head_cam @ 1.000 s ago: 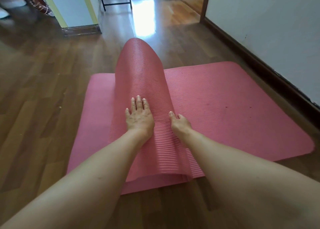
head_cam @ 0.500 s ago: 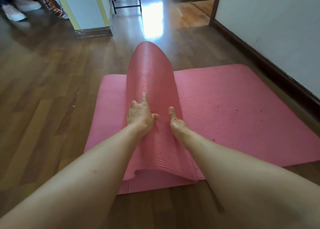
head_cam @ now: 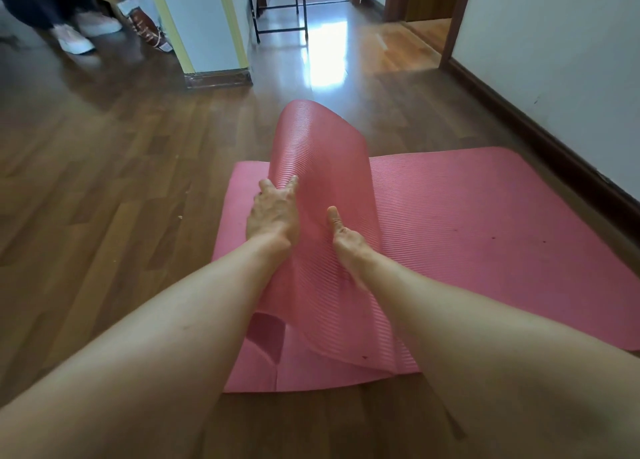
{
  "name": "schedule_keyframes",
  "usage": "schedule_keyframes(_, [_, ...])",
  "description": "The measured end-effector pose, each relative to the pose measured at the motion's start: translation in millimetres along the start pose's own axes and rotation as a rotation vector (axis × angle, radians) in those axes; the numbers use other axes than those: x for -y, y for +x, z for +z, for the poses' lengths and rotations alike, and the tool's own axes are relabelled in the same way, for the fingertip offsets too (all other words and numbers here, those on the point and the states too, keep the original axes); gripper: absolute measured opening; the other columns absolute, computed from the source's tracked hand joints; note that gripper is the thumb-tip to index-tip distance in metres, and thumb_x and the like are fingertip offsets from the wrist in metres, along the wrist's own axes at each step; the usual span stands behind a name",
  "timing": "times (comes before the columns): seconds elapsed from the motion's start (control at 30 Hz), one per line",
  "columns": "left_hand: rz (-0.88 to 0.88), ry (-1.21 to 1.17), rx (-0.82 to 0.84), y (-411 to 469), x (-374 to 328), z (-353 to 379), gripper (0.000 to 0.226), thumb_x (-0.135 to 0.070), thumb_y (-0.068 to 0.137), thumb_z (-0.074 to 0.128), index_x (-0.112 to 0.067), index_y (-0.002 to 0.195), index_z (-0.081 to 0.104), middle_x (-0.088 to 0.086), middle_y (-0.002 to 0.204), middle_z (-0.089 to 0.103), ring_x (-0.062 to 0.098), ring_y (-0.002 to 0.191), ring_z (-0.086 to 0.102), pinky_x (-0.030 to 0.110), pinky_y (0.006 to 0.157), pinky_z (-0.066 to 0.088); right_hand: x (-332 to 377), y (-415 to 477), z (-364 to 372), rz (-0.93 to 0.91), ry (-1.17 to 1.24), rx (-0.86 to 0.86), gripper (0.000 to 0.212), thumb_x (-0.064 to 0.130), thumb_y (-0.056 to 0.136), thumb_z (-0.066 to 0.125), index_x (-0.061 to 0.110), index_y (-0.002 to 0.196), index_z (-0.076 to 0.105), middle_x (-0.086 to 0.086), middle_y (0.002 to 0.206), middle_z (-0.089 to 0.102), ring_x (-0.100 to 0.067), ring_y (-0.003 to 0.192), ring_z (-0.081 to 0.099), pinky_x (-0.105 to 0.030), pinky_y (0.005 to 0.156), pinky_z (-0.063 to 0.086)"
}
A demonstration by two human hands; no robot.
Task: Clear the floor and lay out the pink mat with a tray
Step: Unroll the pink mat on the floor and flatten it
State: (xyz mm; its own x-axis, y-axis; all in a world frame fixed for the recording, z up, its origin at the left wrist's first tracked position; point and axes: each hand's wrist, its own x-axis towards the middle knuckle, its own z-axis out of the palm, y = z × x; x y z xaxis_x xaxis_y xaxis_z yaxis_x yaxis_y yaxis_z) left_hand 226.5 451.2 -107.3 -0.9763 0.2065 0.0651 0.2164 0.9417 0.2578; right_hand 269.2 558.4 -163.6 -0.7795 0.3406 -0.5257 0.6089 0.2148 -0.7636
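Holding up the curled flap of the mat (head_cam: 467, 216), left hand (head_cam: 273, 212) is wrapping fingers round its left edge, right hand (head_cam: 346, 240) is pinching the right edge, thumb on top, fingers hidden behind; rest of mat is lying flat on floor (head_cam: 104, 198) near wall (head_cam: 554, 60)

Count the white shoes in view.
2. One white shoe stands at the top left; the second white shoe is just behind it, left of a brown bag. More may lie out of frame.
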Motion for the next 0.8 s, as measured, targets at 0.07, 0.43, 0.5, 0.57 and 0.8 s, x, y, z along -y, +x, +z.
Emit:
schedule_keyframes(0.07, [-0.039, 0.019, -0.006, 2, 9, -13, 0.050, -0.017, 0.100, 0.039, -0.029, 0.147, 0.027, 0.016, 0.126, 0.038, 0.035, 0.112, 0.051, 0.042, 0.092, 0.042, 12, -5, 7, -0.029, -0.006, 0.016, 0.086, 0.076, 0.082, 0.018, 0.018, 0.142, 0.038, -0.009, 0.147, 0.039, -0.033, 0.138, 0.028, -0.045, 0.115, 0.019])
schedule_keyframes(0.43, [-0.269, -0.086, -0.021, -9, 89, -56, 0.044, -0.032, 0.101, 0.034, -0.020, 0.143, 0.037, 0.014, 0.125, 0.041, 0.035, 0.113, 0.052, 0.041, 0.095, 0.040, 55, -23, 57, -0.095, -0.339, -0.137, 0.086, 0.076, 0.082, 0.012, 0.020, 0.147, 0.026, -0.011, 0.153, 0.024, -0.037, 0.141, 0.015, -0.056, 0.113, 0.013])
schedule_keyframes(0.5, [-0.271, -0.076, -0.030, -12, 102, -61, 0.044, -0.032, 0.101, 0.033, -0.020, 0.144, 0.036, 0.014, 0.124, 0.042, 0.035, 0.111, 0.053, 0.040, 0.092, 0.042, 59, -25, 66, -0.083, -0.402, -0.143, 0.087, 0.077, 0.081, 0.010, 0.022, 0.148, 0.022, -0.009, 0.155, 0.019, -0.035, 0.142, 0.010, -0.054, 0.114, 0.009])
schedule_keyframes(0.57, [-0.259, -0.067, -0.035, -15, 111, -64, 0.044, -0.032, 0.101, 0.032, -0.020, 0.143, 0.036, 0.015, 0.123, 0.044, 0.034, 0.109, 0.054, 0.040, 0.090, 0.042, 61, -27, 72, -0.067, -0.431, -0.139, 0.087, 0.078, 0.080, 0.009, 0.024, 0.148, 0.018, -0.007, 0.157, 0.013, -0.034, 0.143, 0.005, -0.053, 0.115, 0.006])
schedule_keyframes(0.8, [-0.229, -0.037, -0.038, -18, 151, -72, 0.045, -0.030, 0.102, 0.030, -0.016, 0.144, 0.034, 0.014, 0.121, 0.041, 0.032, 0.105, 0.054, 0.041, 0.087, 0.044, 80, -39, 115, -0.050, -0.453, -0.119, 0.086, 0.077, 0.081, 0.013, 0.025, 0.149, 0.014, -0.003, 0.159, 0.003, -0.034, 0.143, -0.007, -0.056, 0.112, -0.004])
